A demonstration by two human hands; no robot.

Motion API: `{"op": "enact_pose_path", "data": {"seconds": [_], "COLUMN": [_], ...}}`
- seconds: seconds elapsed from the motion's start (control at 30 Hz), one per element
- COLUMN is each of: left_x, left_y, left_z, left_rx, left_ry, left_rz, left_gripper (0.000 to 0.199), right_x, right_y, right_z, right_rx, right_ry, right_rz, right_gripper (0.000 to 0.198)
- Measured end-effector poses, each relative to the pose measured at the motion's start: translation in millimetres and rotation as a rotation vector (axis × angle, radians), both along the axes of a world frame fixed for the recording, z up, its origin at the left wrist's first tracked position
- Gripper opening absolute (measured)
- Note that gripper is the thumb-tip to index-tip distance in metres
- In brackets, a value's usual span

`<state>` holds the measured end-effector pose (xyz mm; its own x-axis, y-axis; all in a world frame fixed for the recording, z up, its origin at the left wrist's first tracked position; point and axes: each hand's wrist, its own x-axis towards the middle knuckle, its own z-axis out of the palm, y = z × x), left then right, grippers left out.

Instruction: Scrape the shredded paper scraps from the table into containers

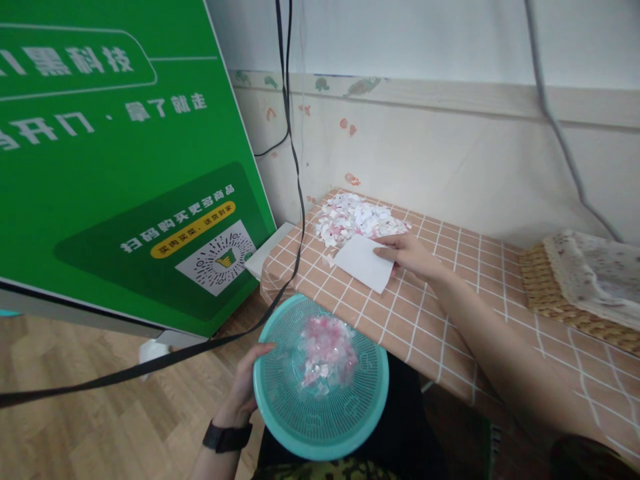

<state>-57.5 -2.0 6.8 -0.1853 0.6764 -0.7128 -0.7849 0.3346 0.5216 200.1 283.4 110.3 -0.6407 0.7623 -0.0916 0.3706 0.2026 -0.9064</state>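
My left hand (246, 380) grips the left rim of a teal plastic colander (280, 420), held below the table's near edge. Pink and white paper scraps (327, 353) lie in the colander's bottom. Over the table, my right hand (407, 257) pinches the right side of a white card or folded sheet of paper (364, 262). The card's far edge is beside a heap of white and pinkish paper scraps (355, 217) near the table's back left corner. Whether the card touches the tabletop I cannot tell.
The table (425, 307) wears a brown checked cloth. A wicker basket (540, 280) with a fabric liner stands at its right. A green panel (125, 167) with printed writing rises on the left. A black strap (295, 260) hangs across the view; a grey cable (550, 120) runs down the wall.
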Motion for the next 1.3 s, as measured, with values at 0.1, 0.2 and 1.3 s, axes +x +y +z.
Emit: {"op": "enact_pose_path", "data": {"seconds": [0.1,0.2,1.3], "left_x": [-5.6,-13.2,-30.9], "left_y": [-1.9,-4.0,-17.7], "left_z": [-1.0,0.9,-15.7], "left_rx": [-0.007,0.002,0.032], "left_ry": [0.022,0.047,0.032], "left_rz": [0.001,0.004,0.126], "left_gripper": [0.012,0.012,0.008], "right_x": [0.2,-0.4,-44.9], "right_y": [2.0,3.4,-7.7], "right_z": [-3.2,-5.8,-13.8], "right_rx": [-0.057,-0.094,-0.255], "right_ry": [0.010,0.005,0.194], "right_rz": [-0.024,-0.040,-0.183], "right_gripper": [0.043,0.043,0.027]}}
